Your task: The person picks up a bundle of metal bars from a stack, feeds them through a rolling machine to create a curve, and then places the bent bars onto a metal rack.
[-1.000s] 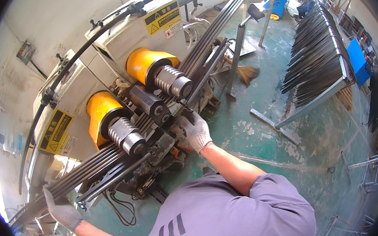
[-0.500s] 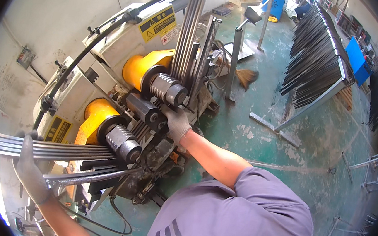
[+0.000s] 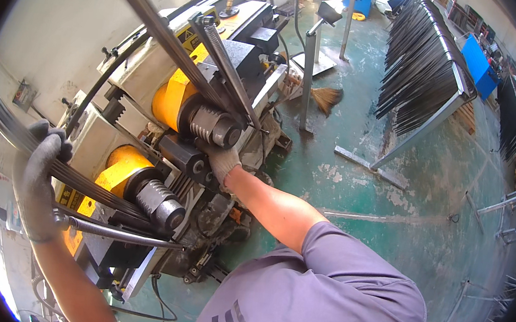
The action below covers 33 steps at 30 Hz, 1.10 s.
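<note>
**Gloved hands guide a bundle of bent metal rods through a roller machine**

A bundle of thin metal rods (image 3: 76, 177) runs in a curve through a roller bending machine (image 3: 155, 70). From the upper left the rods sweep down past the person's left side, pass between the rollers near the middle of the machine, then rise again as straight lengths toward the top edge of the view.

The left hand (image 3: 38, 183), in a dark grey glove, is clenched around the bundle at its lower left stretch, fingers wrapped over the top of the rods. The right hand (image 3: 224, 161), in a white glove, reaches in at the centre of the machine, just below the upper roller (image 3: 215, 126); it rests against the rods or the machine parts there, but whether it grips anything cannot be told.

The machine carries 2 ribbed steel rollers, each backed by a yellow drum. The lower roller (image 3: 161, 198) sits near the left hand, with the rods running just above it. A coiled spring bar (image 3: 120, 233) lies below the bundle.

On the green floor (image 3: 354, 189) to the right stands a slanted rack (image 3: 427, 84) hung with many dark rods, well apart from the machine. A broom (image 3: 326, 98) lies beside a metal stand (image 3: 308, 73) behind the machine.
</note>
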Each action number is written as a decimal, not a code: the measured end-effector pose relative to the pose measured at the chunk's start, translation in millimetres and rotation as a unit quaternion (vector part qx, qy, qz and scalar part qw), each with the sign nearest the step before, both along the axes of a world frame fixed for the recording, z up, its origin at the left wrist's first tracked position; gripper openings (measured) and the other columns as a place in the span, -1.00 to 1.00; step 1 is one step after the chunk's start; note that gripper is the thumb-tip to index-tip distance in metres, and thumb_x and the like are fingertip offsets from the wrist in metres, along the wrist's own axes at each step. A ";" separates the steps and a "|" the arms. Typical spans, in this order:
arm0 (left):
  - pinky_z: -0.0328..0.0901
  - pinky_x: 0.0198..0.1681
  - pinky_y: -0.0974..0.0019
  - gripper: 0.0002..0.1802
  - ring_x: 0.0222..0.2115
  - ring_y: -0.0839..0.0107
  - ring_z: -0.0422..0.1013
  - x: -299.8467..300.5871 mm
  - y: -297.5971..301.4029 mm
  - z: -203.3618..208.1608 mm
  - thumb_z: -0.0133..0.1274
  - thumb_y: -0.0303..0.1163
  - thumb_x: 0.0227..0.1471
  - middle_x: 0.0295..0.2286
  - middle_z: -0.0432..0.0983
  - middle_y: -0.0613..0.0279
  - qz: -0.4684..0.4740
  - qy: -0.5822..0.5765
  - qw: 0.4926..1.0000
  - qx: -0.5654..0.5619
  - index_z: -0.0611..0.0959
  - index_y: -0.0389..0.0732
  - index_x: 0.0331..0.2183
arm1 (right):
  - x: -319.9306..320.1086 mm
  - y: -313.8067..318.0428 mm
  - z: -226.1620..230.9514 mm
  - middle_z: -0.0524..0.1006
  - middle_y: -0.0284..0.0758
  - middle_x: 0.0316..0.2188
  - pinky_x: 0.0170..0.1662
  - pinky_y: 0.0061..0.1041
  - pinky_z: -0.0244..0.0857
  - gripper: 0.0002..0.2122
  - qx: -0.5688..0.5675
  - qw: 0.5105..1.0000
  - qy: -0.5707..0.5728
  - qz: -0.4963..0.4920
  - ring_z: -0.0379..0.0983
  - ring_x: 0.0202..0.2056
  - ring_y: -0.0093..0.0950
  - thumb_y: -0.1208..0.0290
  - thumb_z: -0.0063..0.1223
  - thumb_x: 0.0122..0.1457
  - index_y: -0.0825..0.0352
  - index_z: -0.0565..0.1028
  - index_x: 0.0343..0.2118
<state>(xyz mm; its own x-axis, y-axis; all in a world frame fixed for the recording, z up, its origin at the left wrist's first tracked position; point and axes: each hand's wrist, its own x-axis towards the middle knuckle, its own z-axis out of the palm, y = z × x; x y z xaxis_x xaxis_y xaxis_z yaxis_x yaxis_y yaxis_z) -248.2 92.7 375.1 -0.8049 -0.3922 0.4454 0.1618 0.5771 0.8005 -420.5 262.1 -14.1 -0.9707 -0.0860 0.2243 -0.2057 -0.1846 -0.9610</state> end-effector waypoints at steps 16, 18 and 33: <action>0.43 -0.27 0.37 -0.49 -0.38 0.43 0.52 -9.4 -4.0 10.3 0.10 -0.46 0.18 -0.26 0.57 0.17 0.034 0.060 0.997 -0.023 0.52 -0.38 0.15 | 9.7 10.5 33.9 0.67 -0.20 0.02 0.12 -0.37 0.40 -0.61 -0.013 0.999 -0.043 0.004 0.59 0.03 -0.37 0.29 0.27 0.28 0.38 0.59 0.11; 0.43 -0.30 0.39 -0.50 -0.40 0.45 0.51 -12.4 -8.6 8.9 0.08 -0.49 0.19 -0.26 0.56 0.16 0.021 0.069 0.997 -0.007 0.51 -0.38 0.16 | 6.0 8.9 27.9 0.66 -0.19 0.02 0.13 -0.37 0.40 -0.61 0.011 0.999 -0.034 -0.002 0.59 0.04 -0.36 0.29 0.26 0.29 0.38 0.59 0.10; 0.45 -0.31 0.33 -0.52 -0.41 0.44 0.49 -11.0 -1.5 7.9 0.08 -0.47 0.20 -0.30 0.55 0.18 0.018 0.063 0.998 0.000 0.49 -0.40 0.13 | 7.4 18.8 35.3 0.68 -0.18 -0.02 0.11 -0.33 0.42 -0.60 0.054 0.998 -0.014 0.021 0.61 0.02 -0.34 0.29 0.30 0.25 0.38 0.60 0.08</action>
<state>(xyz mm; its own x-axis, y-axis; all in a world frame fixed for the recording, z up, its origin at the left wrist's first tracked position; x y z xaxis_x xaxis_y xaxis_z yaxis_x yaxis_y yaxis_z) -259.3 91.2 383.0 -0.7281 -0.4201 0.5416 0.2393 0.5846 0.7752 -413.0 280.8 21.1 -0.9716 -0.1487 0.1843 -0.1726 -0.0878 -0.9811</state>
